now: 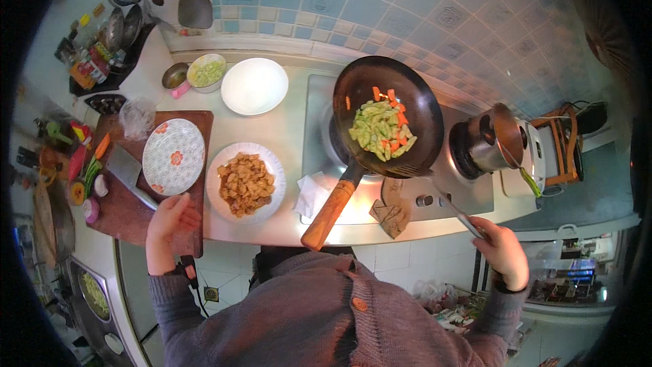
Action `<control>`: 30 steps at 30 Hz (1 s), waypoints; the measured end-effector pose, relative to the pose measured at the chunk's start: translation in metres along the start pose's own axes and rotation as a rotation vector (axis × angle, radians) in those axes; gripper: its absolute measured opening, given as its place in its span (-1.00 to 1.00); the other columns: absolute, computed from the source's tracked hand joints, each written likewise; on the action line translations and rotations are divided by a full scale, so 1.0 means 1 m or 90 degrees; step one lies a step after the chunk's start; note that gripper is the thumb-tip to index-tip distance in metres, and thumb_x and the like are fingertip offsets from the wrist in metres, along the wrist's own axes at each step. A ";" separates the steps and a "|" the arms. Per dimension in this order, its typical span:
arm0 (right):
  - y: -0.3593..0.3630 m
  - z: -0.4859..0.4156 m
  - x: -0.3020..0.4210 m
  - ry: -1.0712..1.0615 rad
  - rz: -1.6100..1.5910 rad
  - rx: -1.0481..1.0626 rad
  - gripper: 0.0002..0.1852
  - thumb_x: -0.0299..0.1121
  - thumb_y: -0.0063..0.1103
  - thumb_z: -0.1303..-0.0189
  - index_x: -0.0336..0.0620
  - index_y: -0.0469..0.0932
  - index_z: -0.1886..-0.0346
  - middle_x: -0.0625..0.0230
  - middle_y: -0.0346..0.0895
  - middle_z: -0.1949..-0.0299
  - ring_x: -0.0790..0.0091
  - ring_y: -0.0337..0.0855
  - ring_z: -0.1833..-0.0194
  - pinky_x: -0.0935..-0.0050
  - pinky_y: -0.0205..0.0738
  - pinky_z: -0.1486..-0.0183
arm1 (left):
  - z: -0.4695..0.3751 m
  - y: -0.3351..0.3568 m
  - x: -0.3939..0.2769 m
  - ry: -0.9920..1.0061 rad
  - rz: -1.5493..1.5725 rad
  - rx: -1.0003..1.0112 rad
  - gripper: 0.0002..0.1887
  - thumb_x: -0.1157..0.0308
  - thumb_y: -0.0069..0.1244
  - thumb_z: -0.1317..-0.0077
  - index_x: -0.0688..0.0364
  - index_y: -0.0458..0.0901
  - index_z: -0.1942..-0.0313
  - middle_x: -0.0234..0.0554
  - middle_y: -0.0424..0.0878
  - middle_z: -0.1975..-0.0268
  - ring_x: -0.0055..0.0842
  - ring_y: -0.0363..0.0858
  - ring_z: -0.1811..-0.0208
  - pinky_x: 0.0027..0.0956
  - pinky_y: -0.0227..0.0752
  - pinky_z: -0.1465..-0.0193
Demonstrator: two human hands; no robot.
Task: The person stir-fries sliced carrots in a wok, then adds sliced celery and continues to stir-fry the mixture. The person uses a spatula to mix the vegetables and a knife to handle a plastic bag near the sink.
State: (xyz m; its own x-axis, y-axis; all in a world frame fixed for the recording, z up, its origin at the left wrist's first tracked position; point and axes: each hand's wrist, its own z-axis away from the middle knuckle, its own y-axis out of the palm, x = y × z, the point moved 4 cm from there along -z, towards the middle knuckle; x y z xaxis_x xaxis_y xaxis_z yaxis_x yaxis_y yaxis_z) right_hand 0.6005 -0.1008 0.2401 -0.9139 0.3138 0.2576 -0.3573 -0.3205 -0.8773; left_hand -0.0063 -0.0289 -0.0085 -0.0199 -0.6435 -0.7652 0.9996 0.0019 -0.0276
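My right hand [501,255] grips the handle of a slotted metal spatula [453,209], whose head rests at the near right rim of a black wok [425,86]. Cut green vegetable pieces [374,127] and orange carrot slices [401,117] lie in the wok; its wooden handle [328,214] points towards me. My left hand [174,221] is at the near edge of a patterned plate [173,157] on the wooden cutting board [196,234]; whether it touches the plate is unclear. A cleaver [124,165] lies beside that plate. A white plate of browned meat pieces [246,184] stands between board and stove.
A steel saucepan [494,137] stands on the right burner. A folded brown cloth [392,214] and white paper [311,196] lie on the stove's near edge. Behind are a white bowl [254,86] and a bowl of chopped greens [206,72]. A carrot and onion lie on the board's left.
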 end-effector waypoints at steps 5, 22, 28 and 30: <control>0.086 -0.095 0.024 -0.098 -0.154 -0.134 -0.52 -0.45 0.19 -0.23 -0.16 0.45 -0.25 -0.01 0.65 0.03 0.04 0.70 0.04 0.27 0.54 0.01 | 0.006 0.165 -0.025 0.156 0.116 0.453 -0.39 0.11 -0.11 -0.51 0.23 0.11 -0.39 0.05 0.59 -0.11 -0.23 0.68 0.00 -0.25 0.58 -0.01; -0.002 -0.053 0.007 -0.055 0.092 -0.157 -0.50 -0.51 0.25 -0.07 -0.05 0.59 -0.16 0.00 0.66 0.11 0.11 0.72 0.08 0.33 0.56 0.04 | 0.021 0.288 -0.040 -0.106 0.234 0.536 -0.59 0.19 0.04 -0.42 0.15 0.38 -0.16 -0.25 0.60 0.19 -0.57 0.56 0.43 -0.43 0.50 0.47; 0.011 -0.092 0.024 -0.088 0.188 -0.155 -0.56 -0.41 0.19 -0.15 -0.10 0.56 -0.15 -0.01 0.66 0.16 0.02 0.70 0.11 0.23 0.56 0.09 | 0.026 0.288 -0.044 -0.116 0.216 0.501 -0.58 0.22 0.04 -0.41 0.20 0.35 -0.17 -0.24 0.60 0.22 -0.56 0.58 0.45 -0.44 0.49 0.49; 0.026 -0.108 0.023 -0.119 0.044 -0.153 -0.54 -0.39 0.16 -0.22 -0.17 0.49 -0.22 -0.03 0.66 0.13 0.09 0.71 0.11 0.32 0.53 0.05 | 0.025 0.287 -0.044 -0.119 0.210 0.490 -0.60 0.21 0.06 -0.41 0.15 0.39 -0.15 -0.27 0.59 0.23 -0.55 0.58 0.44 -0.42 0.49 0.48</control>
State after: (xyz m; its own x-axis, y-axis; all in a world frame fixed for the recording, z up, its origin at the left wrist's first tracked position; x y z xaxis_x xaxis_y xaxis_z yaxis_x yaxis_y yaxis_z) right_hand 0.5910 -0.0052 0.1790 -0.9620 0.1216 0.2443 -0.2576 -0.1085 -0.9601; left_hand 0.2818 -0.0196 0.0334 0.2103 -0.8167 -0.5374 0.6896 -0.2657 0.6737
